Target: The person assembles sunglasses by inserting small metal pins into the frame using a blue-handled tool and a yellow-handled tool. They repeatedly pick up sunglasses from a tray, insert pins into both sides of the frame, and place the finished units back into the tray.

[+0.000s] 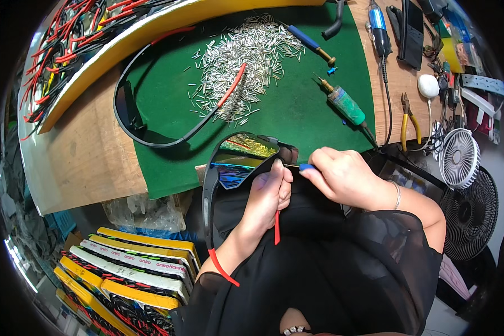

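Observation:
My left hand [266,196] is closed round one side of a pair of wraparound sunglasses [235,175], thumb on top near the hinge. The mirrored lens reflects yellow and blue; the black temples end in red tips. In my right hand [347,176], fingers curled, is a small blue-handled screwdriver [306,166]. Its thin shaft points at the hinge beside my left thumb; whether the tip touches a screw is hidden. Beyond my hands, a second pair of black sunglasses [176,144] with red tips lies on a green mat [308,101], one temple over a pile of small metal pins [257,56].
On the mat's right lie a green-handled tool [344,103] with a cable and a blue-handled tool [307,39]. Farther right are yellow pliers [411,123], a blue corded tool [378,28] and fans [459,157]. Boxes of red-tipped temples [140,238] stand at lower left.

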`<act>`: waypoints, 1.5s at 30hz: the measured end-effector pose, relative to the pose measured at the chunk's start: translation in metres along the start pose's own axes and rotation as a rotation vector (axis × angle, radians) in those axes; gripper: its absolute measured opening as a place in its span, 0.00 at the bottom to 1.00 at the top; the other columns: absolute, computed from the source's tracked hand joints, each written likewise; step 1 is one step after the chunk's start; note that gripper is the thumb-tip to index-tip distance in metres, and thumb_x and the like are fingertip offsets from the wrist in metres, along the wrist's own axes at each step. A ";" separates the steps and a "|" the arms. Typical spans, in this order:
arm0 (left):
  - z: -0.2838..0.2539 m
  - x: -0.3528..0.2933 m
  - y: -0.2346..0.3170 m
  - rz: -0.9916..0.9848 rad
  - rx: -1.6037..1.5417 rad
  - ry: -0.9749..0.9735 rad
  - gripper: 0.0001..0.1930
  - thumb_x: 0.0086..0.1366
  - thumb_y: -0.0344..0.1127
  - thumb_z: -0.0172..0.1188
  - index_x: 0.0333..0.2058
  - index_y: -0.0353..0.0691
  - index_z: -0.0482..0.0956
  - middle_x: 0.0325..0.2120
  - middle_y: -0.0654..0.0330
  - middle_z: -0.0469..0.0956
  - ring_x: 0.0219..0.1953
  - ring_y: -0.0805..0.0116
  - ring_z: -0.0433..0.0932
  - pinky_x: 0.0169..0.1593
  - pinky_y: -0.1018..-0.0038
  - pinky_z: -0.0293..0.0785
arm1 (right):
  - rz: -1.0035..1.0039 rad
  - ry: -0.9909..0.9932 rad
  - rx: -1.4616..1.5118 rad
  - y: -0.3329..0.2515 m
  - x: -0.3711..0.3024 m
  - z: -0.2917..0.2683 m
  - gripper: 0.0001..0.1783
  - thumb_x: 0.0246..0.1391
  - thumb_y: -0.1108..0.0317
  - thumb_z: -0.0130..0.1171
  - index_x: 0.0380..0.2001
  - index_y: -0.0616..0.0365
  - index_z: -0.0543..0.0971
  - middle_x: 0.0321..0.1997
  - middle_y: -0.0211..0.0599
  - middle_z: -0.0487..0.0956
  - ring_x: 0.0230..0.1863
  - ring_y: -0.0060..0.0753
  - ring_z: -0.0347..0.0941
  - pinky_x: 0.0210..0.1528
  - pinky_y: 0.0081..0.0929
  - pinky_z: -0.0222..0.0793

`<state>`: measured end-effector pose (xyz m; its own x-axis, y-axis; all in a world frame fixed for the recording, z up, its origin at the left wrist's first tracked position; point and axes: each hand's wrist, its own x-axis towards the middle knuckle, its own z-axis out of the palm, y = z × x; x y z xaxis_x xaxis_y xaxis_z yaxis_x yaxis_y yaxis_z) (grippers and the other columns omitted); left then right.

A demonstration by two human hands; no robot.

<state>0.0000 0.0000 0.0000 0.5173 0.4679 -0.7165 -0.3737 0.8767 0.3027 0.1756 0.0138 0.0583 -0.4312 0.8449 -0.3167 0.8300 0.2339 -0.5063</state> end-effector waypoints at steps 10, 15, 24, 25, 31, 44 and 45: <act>0.003 -0.003 -0.001 -0.014 0.006 0.004 0.19 0.67 0.49 0.39 0.26 0.39 0.66 0.10 0.70 0.58 0.09 0.84 0.49 0.13 0.85 0.44 | -0.027 0.159 0.113 -0.003 -0.004 0.001 0.16 0.46 0.62 0.59 0.29 0.62 0.67 0.19 0.42 0.69 0.17 0.44 0.69 0.20 0.33 0.66; 0.004 -0.003 0.001 -0.019 0.004 0.036 0.19 0.67 0.49 0.39 0.26 0.39 0.66 0.10 0.70 0.58 0.09 0.84 0.49 0.13 0.85 0.44 | -0.009 0.115 0.099 -0.006 0.000 -0.003 0.14 0.48 0.63 0.56 0.27 0.61 0.67 0.20 0.44 0.71 0.19 0.45 0.71 0.21 0.33 0.68; 0.003 -0.002 0.000 -0.014 0.000 0.020 0.19 0.67 0.48 0.38 0.26 0.40 0.65 0.10 0.70 0.57 0.09 0.84 0.49 0.13 0.85 0.44 | 0.008 0.086 0.137 -0.005 0.000 -0.004 0.12 0.49 0.64 0.55 0.26 0.61 0.67 0.20 0.41 0.70 0.21 0.43 0.71 0.21 0.33 0.67; 0.002 -0.001 0.000 -0.020 0.004 0.026 0.19 0.67 0.48 0.38 0.26 0.40 0.65 0.10 0.71 0.57 0.09 0.84 0.49 0.13 0.85 0.44 | -0.011 0.056 0.087 -0.003 -0.001 -0.003 0.12 0.49 0.64 0.56 0.27 0.61 0.67 0.21 0.42 0.70 0.21 0.43 0.71 0.21 0.33 0.68; 0.002 -0.002 0.001 -0.021 -0.007 0.003 0.19 0.67 0.49 0.38 0.26 0.40 0.66 0.10 0.71 0.57 0.09 0.84 0.49 0.13 0.85 0.44 | -0.059 0.183 0.183 -0.006 0.001 -0.007 0.13 0.48 0.64 0.56 0.28 0.61 0.67 0.23 0.45 0.71 0.21 0.45 0.71 0.21 0.33 0.67; 0.001 -0.001 0.001 -0.033 -0.005 0.003 0.18 0.67 0.48 0.40 0.26 0.41 0.65 0.10 0.71 0.56 0.10 0.83 0.49 0.13 0.85 0.46 | -0.075 0.064 -0.003 0.001 -0.001 0.000 0.12 0.47 0.66 0.57 0.29 0.61 0.67 0.20 0.41 0.70 0.18 0.43 0.69 0.19 0.33 0.64; 0.001 -0.001 0.002 -0.034 -0.002 0.000 0.18 0.67 0.49 0.40 0.25 0.41 0.65 0.10 0.71 0.56 0.10 0.83 0.50 0.13 0.86 0.46 | -0.078 0.097 0.032 -0.001 0.000 -0.001 0.11 0.48 0.67 0.56 0.27 0.61 0.67 0.19 0.41 0.70 0.18 0.43 0.69 0.19 0.33 0.64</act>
<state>-0.0004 0.0014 0.0020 0.5299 0.4379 -0.7262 -0.3571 0.8919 0.2773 0.1752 0.0143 0.0597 -0.4564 0.8676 -0.1972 0.7828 0.2862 -0.5525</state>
